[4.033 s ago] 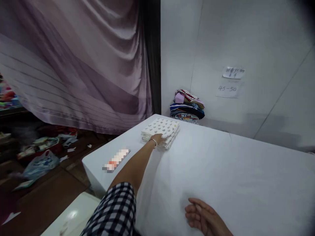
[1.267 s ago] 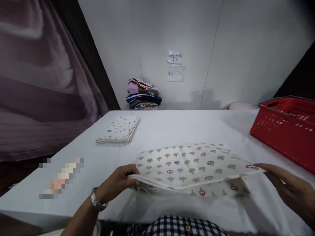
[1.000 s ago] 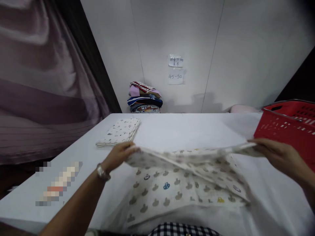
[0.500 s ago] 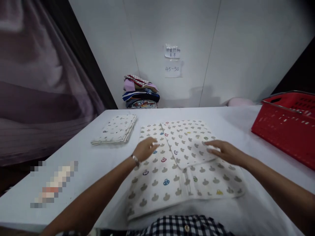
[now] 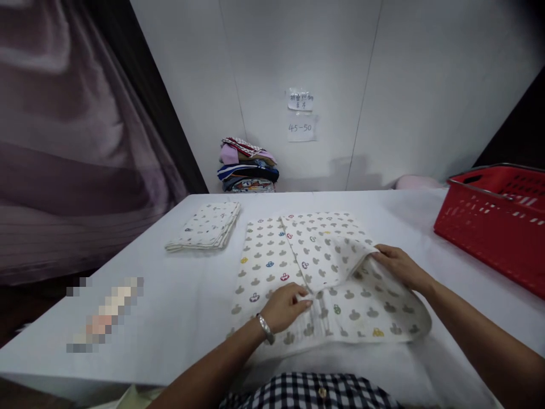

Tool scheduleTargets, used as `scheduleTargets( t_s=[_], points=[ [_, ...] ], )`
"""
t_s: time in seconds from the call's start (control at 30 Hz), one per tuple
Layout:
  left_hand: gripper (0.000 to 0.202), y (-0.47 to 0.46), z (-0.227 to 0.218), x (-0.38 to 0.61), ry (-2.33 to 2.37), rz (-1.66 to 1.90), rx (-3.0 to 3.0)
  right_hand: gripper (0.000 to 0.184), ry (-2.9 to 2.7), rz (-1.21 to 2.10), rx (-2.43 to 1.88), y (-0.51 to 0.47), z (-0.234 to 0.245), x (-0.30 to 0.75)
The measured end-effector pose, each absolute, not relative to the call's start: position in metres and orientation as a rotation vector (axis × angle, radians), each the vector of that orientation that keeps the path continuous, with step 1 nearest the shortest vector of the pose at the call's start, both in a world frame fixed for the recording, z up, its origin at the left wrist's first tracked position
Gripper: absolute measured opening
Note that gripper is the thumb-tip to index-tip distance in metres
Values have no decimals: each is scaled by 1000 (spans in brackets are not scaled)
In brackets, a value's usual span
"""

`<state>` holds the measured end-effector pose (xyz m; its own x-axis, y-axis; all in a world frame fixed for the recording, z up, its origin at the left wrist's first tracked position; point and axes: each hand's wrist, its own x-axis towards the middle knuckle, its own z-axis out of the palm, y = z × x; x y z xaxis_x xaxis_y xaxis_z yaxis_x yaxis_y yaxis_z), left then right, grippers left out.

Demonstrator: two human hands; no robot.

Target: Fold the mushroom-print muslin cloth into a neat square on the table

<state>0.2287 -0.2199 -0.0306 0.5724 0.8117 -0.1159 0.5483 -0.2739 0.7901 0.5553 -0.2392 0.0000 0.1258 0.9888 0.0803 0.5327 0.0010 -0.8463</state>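
A white cloth (image 5: 264, 250) printed with grey and coloured mushroom shapes lies spread before me, one upper layer folded over its right part. My right hand (image 5: 400, 267) pinches the right edge of that upper layer and lifts it, so the edge curls up from the layer below. Over the lower middle of the cloth is my left hand (image 5: 284, 307), wearing a silver bracelet (image 5: 265, 328). Its thumb and fingers are apart, close by the near corner of the upper layer; whether they touch it I cannot tell.
A folded patterned cloth (image 5: 206, 226) lies at the left on the white table (image 5: 179, 307). At the right stands a red basket (image 5: 489, 227). Stacked folded clothes (image 5: 248, 167) are by the back wall, beneath paper signs (image 5: 301, 128). A blurred-out patch (image 5: 106, 315) covers something at left.
My left hand has moved down and right towards the upper layer's near corner. The right hand has taken hold of that layer's right edge and raised it.
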Motion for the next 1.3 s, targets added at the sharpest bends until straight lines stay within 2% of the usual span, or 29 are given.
scheduleTargets(
  t_s=[0.17,0.3,0.5,0.6,0.7,0.77,0.83,0.87,1.03,1.17,1.3],
  points=[
    [49,-236,-22,271,816,433,1364,24,-1663,1114,-1354,-252,31,475],
    [49,-241,-19,283,807,690,1107,25,-1832,1183,-1167,-263,21,437],
    [50,-238,-25,265,857,839,800,32,-1805,964,-1294,-278,-4,436],
    [47,-236,-17,259,820,898,694,41,-1873,798,-1411,-290,-17,438],
    [42,-238,-8,262,736,905,632,53,-1996,601,-1456,-301,-30,434],
    [38,-243,-5,267,702,871,609,40,-2014,535,-1477,-304,-36,432],
    [36,-249,-3,272,694,831,610,18,-1989,577,-1472,-304,-39,430],
    [35,-252,-2,274,694,818,616,15,-1962,629,-1453,-303,-39,429],
    [35,-256,2,275,645,808,658,18,-1780,920,-1308,-302,-34,428],
    [27,-254,-6,276,755,856,789,26,-1717,936,-1307,-299,-34,421],
    [27,-251,-7,272,875,939,1015,32,-1747,957,-1270,-296,-25,411]
  ],
)
